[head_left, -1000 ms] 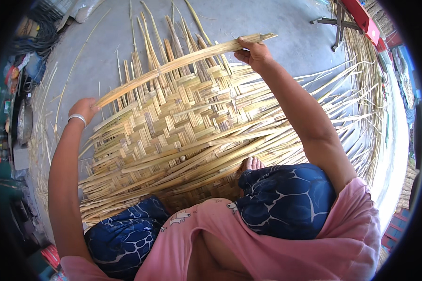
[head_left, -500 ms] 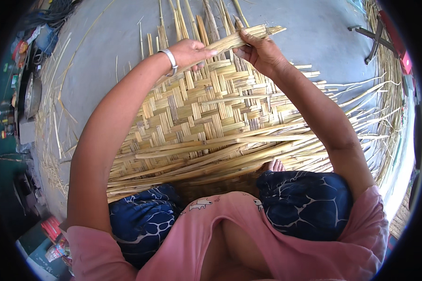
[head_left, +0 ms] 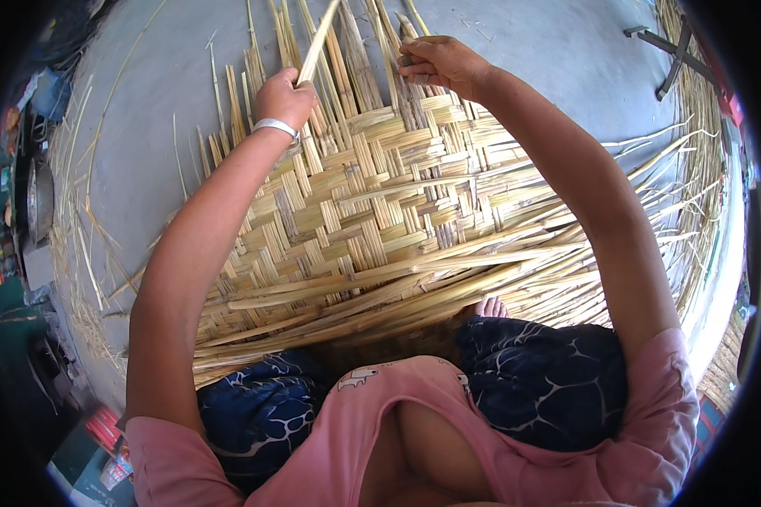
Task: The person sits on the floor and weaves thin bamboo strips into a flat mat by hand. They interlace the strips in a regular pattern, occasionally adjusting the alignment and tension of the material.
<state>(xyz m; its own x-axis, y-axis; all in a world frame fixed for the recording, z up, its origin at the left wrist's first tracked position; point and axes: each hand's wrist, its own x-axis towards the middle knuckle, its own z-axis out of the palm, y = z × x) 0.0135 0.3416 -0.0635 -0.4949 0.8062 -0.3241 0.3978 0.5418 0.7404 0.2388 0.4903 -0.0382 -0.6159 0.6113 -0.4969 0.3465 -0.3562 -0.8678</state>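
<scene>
with our left hand (head_left: 286, 100) holding a pale strip (head_left: 320, 40) and our right hand (head_left: 450, 66) pinching a darker strip (head_left: 411, 108) between narrowed fingers, upper frame, we'd best bend gently, keeping the woven mat (head_left: 338, 207) flat mid-frame.

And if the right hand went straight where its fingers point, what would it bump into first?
Probably the strips sticking out from the far edge of the woven mat, just left of the right hand. Its fingers may already touch one; depth is hard to judge.
</scene>
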